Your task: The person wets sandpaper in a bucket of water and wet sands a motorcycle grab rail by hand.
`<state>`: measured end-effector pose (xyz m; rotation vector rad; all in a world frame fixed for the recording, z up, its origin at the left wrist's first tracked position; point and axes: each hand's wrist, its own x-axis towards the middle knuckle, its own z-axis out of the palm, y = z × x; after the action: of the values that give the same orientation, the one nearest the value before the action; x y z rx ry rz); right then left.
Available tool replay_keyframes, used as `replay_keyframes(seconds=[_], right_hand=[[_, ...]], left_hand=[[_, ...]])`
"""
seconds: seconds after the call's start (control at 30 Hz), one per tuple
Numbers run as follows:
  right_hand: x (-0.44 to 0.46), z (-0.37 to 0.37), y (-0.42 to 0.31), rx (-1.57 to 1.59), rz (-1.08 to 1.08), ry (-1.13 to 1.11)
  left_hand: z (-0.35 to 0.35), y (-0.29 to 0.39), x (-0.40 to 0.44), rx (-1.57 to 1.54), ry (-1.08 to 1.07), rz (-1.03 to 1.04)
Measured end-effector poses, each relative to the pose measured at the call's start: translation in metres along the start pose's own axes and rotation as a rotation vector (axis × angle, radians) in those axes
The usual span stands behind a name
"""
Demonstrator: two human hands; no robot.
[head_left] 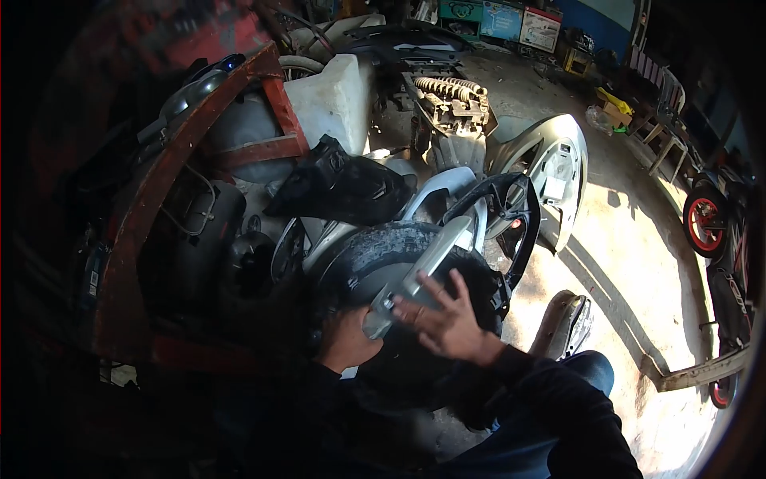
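Red metal frame [153, 207]: slants across the left side, standing between the camera and the dark, rounded body [219, 209] behind it, which it partly hides.
Pale container [329, 100]: stands behind the frame, its lower part covered by other pieces.
Black plastic cover [343, 185]: lies tilted just beyond the work, in front of the container.
Left hand [348, 339]: closed around the lower end of the long pale part.
Black round piece [399, 233]: sits beneath the long part; the hands and right sleeve block much of its near side.
Long pale part [431, 257]: lies aslant above the round piece, its near end in the left hand, its far end pointing up and right.
Right hand [451, 321]: fingers spread, close beside the left hand but apart from it, over the near end of the part; blur leaves contact impossible to tell.
Coil springs [451, 89]: rest on a dirty assembly farther back.
Black looped frame [524, 227]: stands just right of the part's far end, crowding that side.
Pale fairing [573, 160]: leans behind the loop, partly hidden by it.
Grey curved piece [556, 326]: on the floor beside the person's knee.
Motorcycle [728, 295]: at the far right, red-rimmed, partly crossed by a wooden bar [702, 372].
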<state>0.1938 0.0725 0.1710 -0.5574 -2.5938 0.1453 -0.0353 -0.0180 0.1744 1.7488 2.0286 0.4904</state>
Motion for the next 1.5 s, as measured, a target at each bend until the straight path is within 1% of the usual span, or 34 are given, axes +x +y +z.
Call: replay_keyframes(seconds=[0.03, 0.07, 0.13, 0.17, 0.2, 0.27, 0.3, 0.33, 0.4, 0.43, 0.47, 0.53, 0.57, 0.6, 0.67, 0.7, 0.73, 0.8, 0.87, 0.93, 0.97, 1.0, 1.07, 1.17, 1.2, 1.27, 1.33, 1.37, 1.4, 1.47, 1.5], right_hand=[[0.003, -0.007, 0.015, -0.086, 0.02, 0.037], [0.007, -0.014, 0.038, -0.137, 0.181, 0.086], [0.009, -0.016, 0.074, -0.28, 0.286, 0.18], [0.006, -0.008, 0.066, -0.211, 0.294, 0.227], [0.01, -0.01, 0.042, -0.133, 0.266, 0.19], [0.003, 0.003, 0.007, -0.022, 0.028, 0.068], [0.002, 0.005, 0.012, -0.032, 0.028, 0.102], [0.008, -0.007, 0.024, -0.04, 0.105, 0.113], [0.02, -0.018, 0.065, -0.121, 0.354, 0.236], [0.023, -0.024, 0.077, -0.083, 0.465, 0.244], [0.017, -0.019, 0.084, -0.028, 0.453, 0.255], [0.011, -0.024, 0.063, 0.011, 0.398, 0.251], [0.008, -0.024, 0.067, 0.0, 0.432, 0.242], [0.01, -0.021, 0.079, -0.018, 0.525, 0.257], [0.012, -0.02, 0.101, 0.036, 0.706, 0.212], [0.011, -0.018, 0.093, 0.046, 0.72, 0.212], [0.008, -0.019, 0.08, 0.05, 0.727, 0.212], [0.006, -0.028, 0.06, 0.055, 0.54, 0.203], [0.006, -0.023, 0.078, 0.016, 0.573, 0.229], [0.009, -0.023, 0.082, 0.054, 0.688, 0.228], [0.005, -0.021, 0.07, 0.005, 0.583, 0.252], [0.007, -0.031, 0.055, 0.004, 0.522, 0.2], [0.011, -0.031, 0.073, -0.012, 0.669, 0.191], [0.006, -0.021, 0.073, -0.049, 0.605, 0.206], [0.005, -0.024, 0.052, -0.102, 0.483, 0.177], [0.003, -0.026, 0.052, -0.099, 0.48, 0.158], [0.007, -0.029, 0.083, -0.152, 0.69, 0.115], [0.005, -0.032, 0.089, -0.155, 0.775, 0.037], [0.003, -0.03, 0.08, -0.159, 0.774, 0.038], [-0.002, -0.021, 0.05, -0.133, 0.501, 0.246], [-0.003, -0.023, 0.054, -0.105, 0.532, 0.227]], left_hand=[[-0.001, -0.003, -0.001, 0.002, -0.004, -0.008], [-0.002, -0.004, 0.001, -0.026, -0.004, -0.005], [-0.001, -0.005, 0.003, -0.06, -0.005, 0.006], [-0.001, -0.005, 0.004, -0.032, -0.003, 0.019], [-0.001, -0.005, 0.006, -0.001, -0.002, 0.033], [-0.001, -0.006, 0.001, 0.001, -0.004, 0.049], [-0.004, -0.006, 0.003, 0.001, 0.007, 0.057], [-0.004, -0.006, 0.003, 0.01, 0.001, 0.064], [0.002, -0.002, 0.003, -0.026, 0.049, 0.053], [0.005, 0.0, 0.001, -0.03, 0.043, 0.054], [0.006, 0.001, -0.001, -0.008, 0.023, 0.043], [0.004, 0.002, 0.0, 0.031, -0.003, 0.05], [0.004, 0.003, 0.0, 0.045, 0.005, 0.055], [0.006, 0.004, -0.001, 0.054, 0.013, 0.054], [0.009, 0.004, -0.001, 0.041, 0.009, 0.053], [0.009, 0.004, -0.002, 0.037, -0.002, 0.05], [0.009, 0.003, -0.003, 0.041, -0.009, 0.05], [0.006, 0.003, -0.002, 0.031, 0.041, 0.085], [0.01, 0.003, -0.003, 0.037, 0.052, 0.092], [0.012, 0.003, -0.002, 0.047, 0.062, 0.105], [0.01, 0.002, -0.002, 0.047, 0.048, 0.1], [0.008, 0.002, -0.002, 0.047, 0.037, 0.094], [0.012, 0.003, -0.003, 0.052, 0.047, 0.093], [0.016, 0.002, -0.004, 0.064, 0.058, 0.099], [0.017, 0.001, -0.005, 0.074, 0.055, 0.104], [0.019, 0.003, -0.003, 0.082, 0.07, 0.112], [0.023, 0.002, -0.006, 0.085, 0.086, 0.116], [0.025, 0.001, -0.008, 0.079, 0.103, 0.141], [0.025, 0.001, -0.007, 0.075, 0.12, 0.167], [0.019, 0.002, -0.006, 0.059, 0.093, 0.154], [0.017, 0.002, -0.005, 0.04, 0.067, 0.137]])
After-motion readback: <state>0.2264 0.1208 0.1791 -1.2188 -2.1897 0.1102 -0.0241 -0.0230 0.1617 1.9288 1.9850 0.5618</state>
